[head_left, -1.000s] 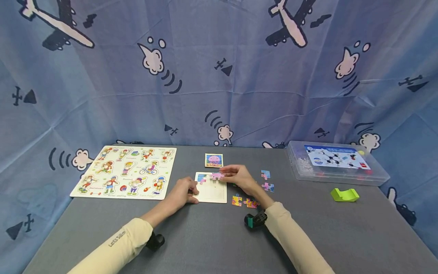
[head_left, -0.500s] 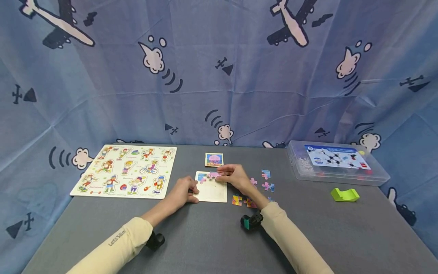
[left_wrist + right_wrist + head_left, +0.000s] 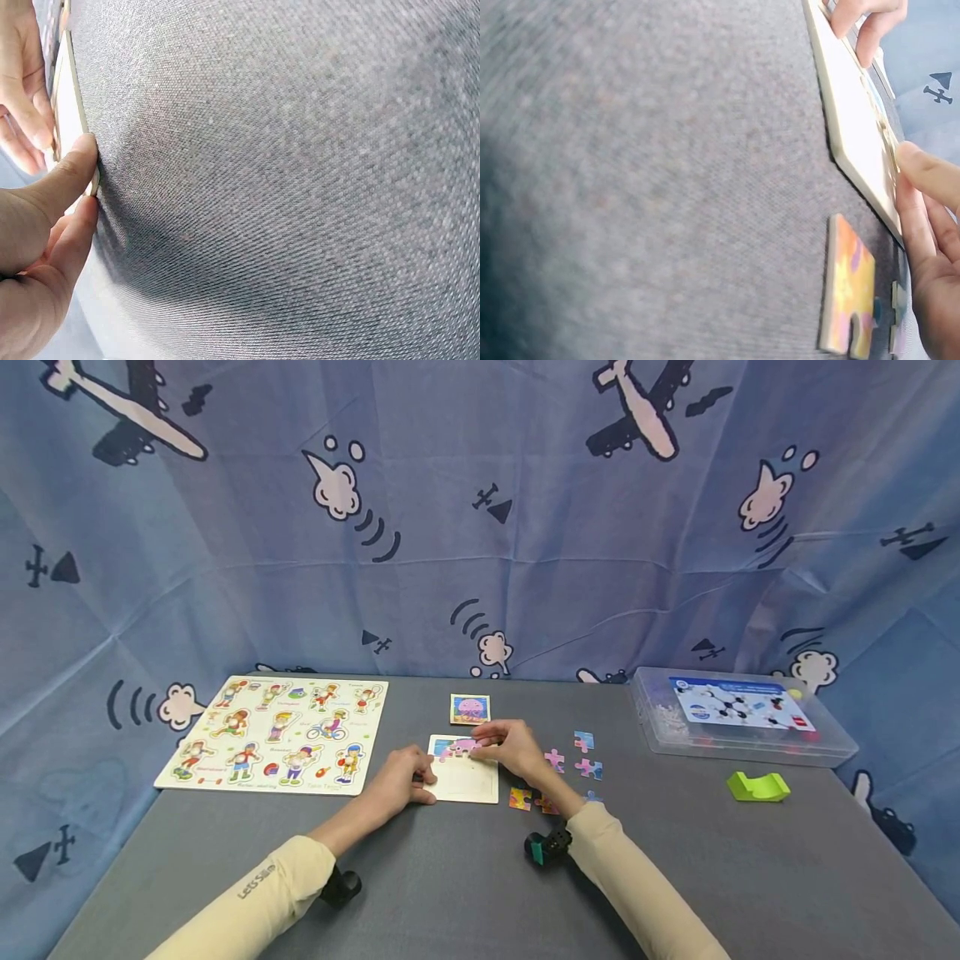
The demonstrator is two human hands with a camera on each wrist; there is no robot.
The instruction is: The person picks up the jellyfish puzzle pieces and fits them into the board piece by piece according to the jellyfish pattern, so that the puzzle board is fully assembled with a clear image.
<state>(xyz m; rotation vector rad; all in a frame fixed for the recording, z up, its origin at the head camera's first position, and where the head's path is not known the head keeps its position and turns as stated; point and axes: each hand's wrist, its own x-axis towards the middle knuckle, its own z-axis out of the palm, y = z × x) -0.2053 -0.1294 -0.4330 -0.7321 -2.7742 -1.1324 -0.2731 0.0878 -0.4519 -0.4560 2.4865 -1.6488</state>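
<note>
In the head view, a cream puzzle tray lies on the grey table, with a blue-and-pink corner piece at its upper left. My left hand holds the tray's left side; the left wrist view shows thumb and finger pinching its edge. Above the tray's top row, my right hand pinches a pink puzzle piece beside the corner piece. Whether that piece lies fully flat cannot be told. In the right wrist view, my right fingertips partly hide it.
Loose puzzle pieces lie right of the tray, including an orange one and a pink one. A small jellyfish picture sits behind it. A figure puzzle board, clear plastic box and green block stand farther out.
My right hand has moved a little left with the pink puzzle piece, bringing it up against the corner piece. My left hand has stayed at the tray's edge.
</note>
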